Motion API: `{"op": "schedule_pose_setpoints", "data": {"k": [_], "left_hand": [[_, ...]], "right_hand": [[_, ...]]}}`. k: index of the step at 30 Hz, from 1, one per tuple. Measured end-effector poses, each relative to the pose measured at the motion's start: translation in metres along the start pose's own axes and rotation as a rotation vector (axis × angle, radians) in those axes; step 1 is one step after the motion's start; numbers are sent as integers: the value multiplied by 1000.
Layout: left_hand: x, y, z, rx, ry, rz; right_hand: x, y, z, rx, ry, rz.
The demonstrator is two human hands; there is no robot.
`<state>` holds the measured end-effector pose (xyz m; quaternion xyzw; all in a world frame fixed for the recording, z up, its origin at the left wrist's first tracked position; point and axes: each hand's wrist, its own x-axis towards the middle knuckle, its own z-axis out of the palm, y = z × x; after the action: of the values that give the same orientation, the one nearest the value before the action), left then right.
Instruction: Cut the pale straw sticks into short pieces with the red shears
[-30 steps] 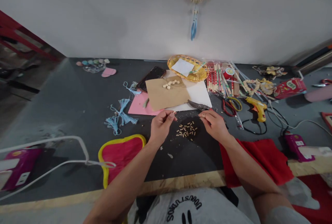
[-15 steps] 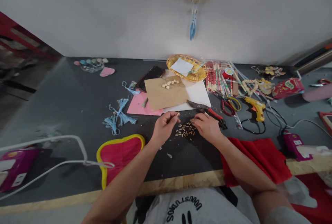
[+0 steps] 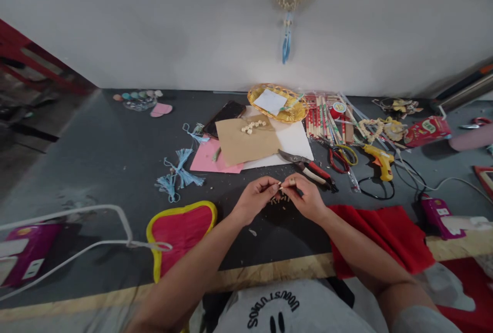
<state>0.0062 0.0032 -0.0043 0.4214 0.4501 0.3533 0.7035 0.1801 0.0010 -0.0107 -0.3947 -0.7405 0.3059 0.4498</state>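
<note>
The worktable (image 3: 127, 163) ends at the front in a bare wood edge strip (image 3: 269, 269) and at the rear against a grey wall (image 3: 185, 30). Dark surface extends from the hands down to this strip, with a pale scrap (image 3: 252, 232) in between. A wider stretch lies left of the blue tassels (image 3: 180, 168).

The left hand (image 3: 258, 197) and right hand (image 3: 304, 195) meet above the table, each closed to a thumb-and-finger pinch. A small pale piece (image 3: 280, 186) sits between the fingertips; the fingers cover much of it, so whether it is one piece or two cannot be told. Directly below, partly hidden, lies a pile of short cut sticks (image 3: 284, 200).

Side limits: a red pad with yellow edging (image 3: 183, 230) beside the left forearm, with a white cable (image 3: 122, 216) looping over it; a red cloth (image 3: 389, 235) beneath the right forearm.

Beyond the hands, pruning shears (image 3: 308, 167) lie diagonally, blade end on white paper (image 3: 298, 143). Brown paper (image 3: 242, 148) overlaps this sheet and carries a row of pale beads (image 3: 253, 126). A wicker basket (image 3: 291, 115) stands behind. To the right lie wrapped chopsticks (image 3: 319, 122) and a yellow glue gun (image 3: 382, 162), its black cord looped on the table.
</note>
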Motion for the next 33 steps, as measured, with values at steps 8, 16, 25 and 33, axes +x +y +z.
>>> {"op": "schedule_pose_setpoints", "data": {"k": [8,16,25,33], "left_hand": [[-4,6,0,38,-57,36],[-4,8,-3,214,-98,115],[-5,7,-6,401,-106,167],[-5,7,-5,376,-109,148]], "right_hand": [[-2,-3,0,63,29,94],[-3,-2,1,52,4,138],[-3,1,-1,19,-14,30],[0,-1,-1,38,-9,5]]}}
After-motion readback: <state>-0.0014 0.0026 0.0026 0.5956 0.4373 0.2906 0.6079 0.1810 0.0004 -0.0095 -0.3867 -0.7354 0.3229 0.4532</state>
